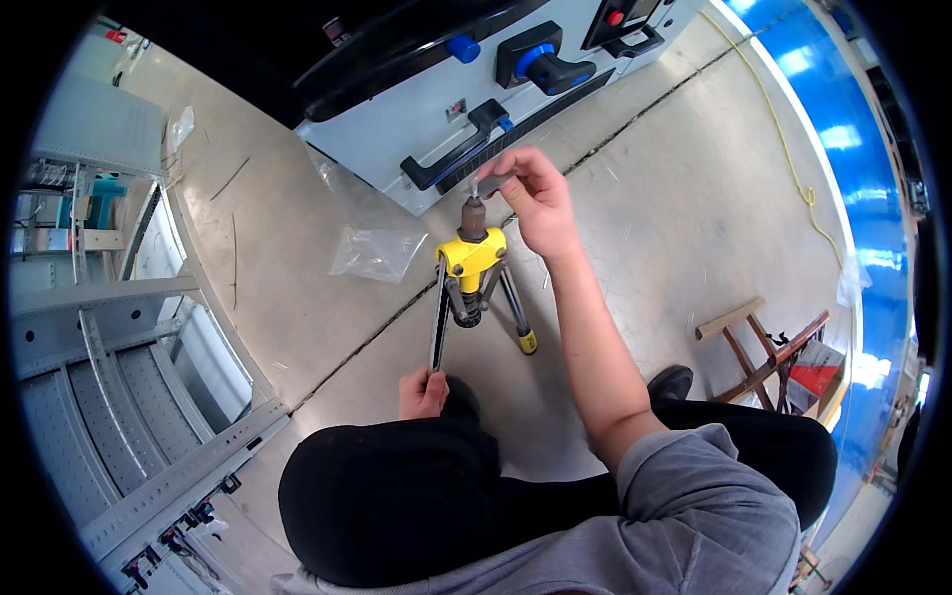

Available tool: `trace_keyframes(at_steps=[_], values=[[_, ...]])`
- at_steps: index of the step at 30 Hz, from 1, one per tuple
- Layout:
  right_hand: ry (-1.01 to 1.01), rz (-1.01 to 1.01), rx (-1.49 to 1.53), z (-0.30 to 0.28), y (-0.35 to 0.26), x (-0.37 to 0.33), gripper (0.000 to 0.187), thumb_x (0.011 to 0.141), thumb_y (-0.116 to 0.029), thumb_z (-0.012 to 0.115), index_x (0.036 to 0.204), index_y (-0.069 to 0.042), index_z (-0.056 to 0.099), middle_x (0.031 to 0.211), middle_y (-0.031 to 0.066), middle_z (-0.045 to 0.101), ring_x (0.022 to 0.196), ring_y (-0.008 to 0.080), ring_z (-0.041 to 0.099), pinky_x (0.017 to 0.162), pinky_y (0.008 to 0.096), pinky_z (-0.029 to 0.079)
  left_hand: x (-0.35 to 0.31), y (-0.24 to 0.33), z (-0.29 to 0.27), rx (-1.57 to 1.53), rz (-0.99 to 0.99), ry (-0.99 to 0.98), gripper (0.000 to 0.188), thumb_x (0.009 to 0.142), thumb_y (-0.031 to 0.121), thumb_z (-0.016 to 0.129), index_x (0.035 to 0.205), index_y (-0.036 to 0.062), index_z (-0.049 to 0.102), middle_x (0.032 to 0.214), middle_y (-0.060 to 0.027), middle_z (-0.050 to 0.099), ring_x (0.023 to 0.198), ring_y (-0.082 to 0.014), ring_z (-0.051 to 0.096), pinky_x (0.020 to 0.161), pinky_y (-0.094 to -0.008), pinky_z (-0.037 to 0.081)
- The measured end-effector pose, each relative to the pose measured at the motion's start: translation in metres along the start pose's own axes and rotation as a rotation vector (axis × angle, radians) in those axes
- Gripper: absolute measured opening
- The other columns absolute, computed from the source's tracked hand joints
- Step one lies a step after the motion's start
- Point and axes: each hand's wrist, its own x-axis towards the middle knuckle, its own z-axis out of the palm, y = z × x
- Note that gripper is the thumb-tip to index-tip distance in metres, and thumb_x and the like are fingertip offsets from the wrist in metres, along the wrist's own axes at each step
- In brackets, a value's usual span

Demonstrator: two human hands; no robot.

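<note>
Wears a grey short-sleeved T-shirt (709,486), nearest the camera, and black trousers (387,506), with black shoes (670,384) partly visible past the knees. Grips with the left hand (424,394) the lower end of a chromed lever (439,317) on a yellow-headed two-lever riveter (471,259), fingers closed round it. Reaches forward with the bare right arm and pinches, between thumb and fingers of the right hand (540,203), a flat grey piece (499,182) just beside the silvery tip (473,189) of the dark nosepiece (474,220); cannot tell whether touching. Has the two hands well apart, one low on the lever, the other up at the nose. Holds the riveter in front of the legs, above the smooth floor (615,228), nosepiece toward the cabinet, second lever slanting down to a yellow grip (528,342). Faces a pale cabinet (372,144) with black handles (456,149) and a red button (615,17). Left of the riveter, a crumpled clear plastic bag (377,253) on the floor; farther left, grey metal framing (188,288). To the right, a wooden frame (759,372) beside an open cardboard box (831,392), and beyond, a yellow cord (778,149) running along a blue surface (843,188).
</note>
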Motion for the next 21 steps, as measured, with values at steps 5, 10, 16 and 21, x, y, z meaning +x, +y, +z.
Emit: trace_keyframes(at_steps=[5,10,16,21], values=[[0.041,-0.006,-0.037,0.041,-0.024,0.029,0.012,0.106,0.0,0.051,0.116,-0.002,0.058,0.097,0.007,0.071,0.086,0.012,0.063,0.083,0.0281,0.053,0.006,0.034,-0.007,-0.229,-0.054,-0.063,0.046,0.11,0.031,0.049,0.073,0.0046,0.052,0.055,-0.001,0.05,0.045,-0.0079,0.041,0.043,-0.0262,0.029],[0.011,-0.009,-0.234,0.053,-0.038,0.056,0.017,0.105,0.0,0.052,0.116,-0.002,0.063,0.096,0.0054,0.072,0.083,0.0112,0.063,0.076,0.0264,0.052,0.013,0.058,-0.003,-0.432,-0.048,-0.092,0.046,0.112,0.035,0.044,0.079,0.004,0.051,0.057,-0.0038,0.048,0.045,-0.0104,0.041,0.043,-0.0259,0.032],[-0.013,-0.011,-0.3,0.053,-0.043,0.068,0.018,0.104,-0.001,0.054,0.118,-0.002,0.065,0.096,0.0052,0.073,0.085,0.0118,0.063,0.077,0.0271,0.052,0.013,0.065,-0.001,-0.412,-0.018,-0.109,0.049,0.112,0.041,0.047,0.081,0.0034,0.05,0.058,-0.0051,0.048,0.045,-0.0115,0.041,0.043,-0.0262,0.033],[-0.041,0.017,-0.412,0.055,-0.044,0.072,0.019,0.103,-0.003,0.056,0.119,-0.002,0.065,0.096,0.007,0.074,0.086,0.0143,0.065,0.08,0.0285,0.053,0.011,0.067,0.008,-0.489,-0.004,-0.118,0.05,0.11,0.046,0.049,0.083,0.0033,0.05,0.057,-0.0067,0.047,0.043,-0.0136,0.04,0.043,-0.0288,0.034]])
